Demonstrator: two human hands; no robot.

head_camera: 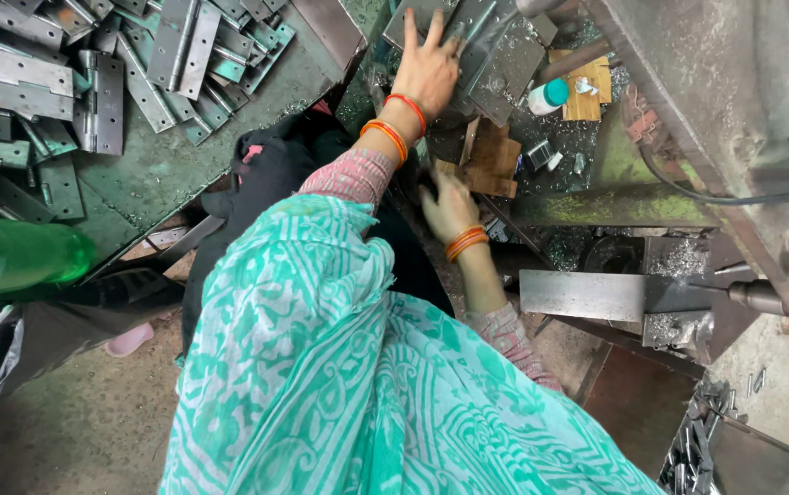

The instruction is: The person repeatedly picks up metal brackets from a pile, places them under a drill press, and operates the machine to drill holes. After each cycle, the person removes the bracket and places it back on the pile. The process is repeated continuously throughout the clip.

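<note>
My left hand (427,62) reaches forward and lies flat, fingers spread, on a stack of grey metal plates (495,64) beside the machine. Orange bangles circle that wrist. My right hand (449,206), also with orange bangles, is lower and nearer to me. It is blurred, next to some brown wooden blocks (493,160), and its fingers curl downward; whether it holds anything is unclear. A teal patterned garment (358,367) covers my body in the foreground.
A heap of grey metal hinges (101,64) lies on a green table top at the upper left. A green plastic bottle (9,257) sits at the left edge. A white bottle with a teal cap (548,96), metal shavings (678,261) and a heavy machine (733,119) fill the right.
</note>
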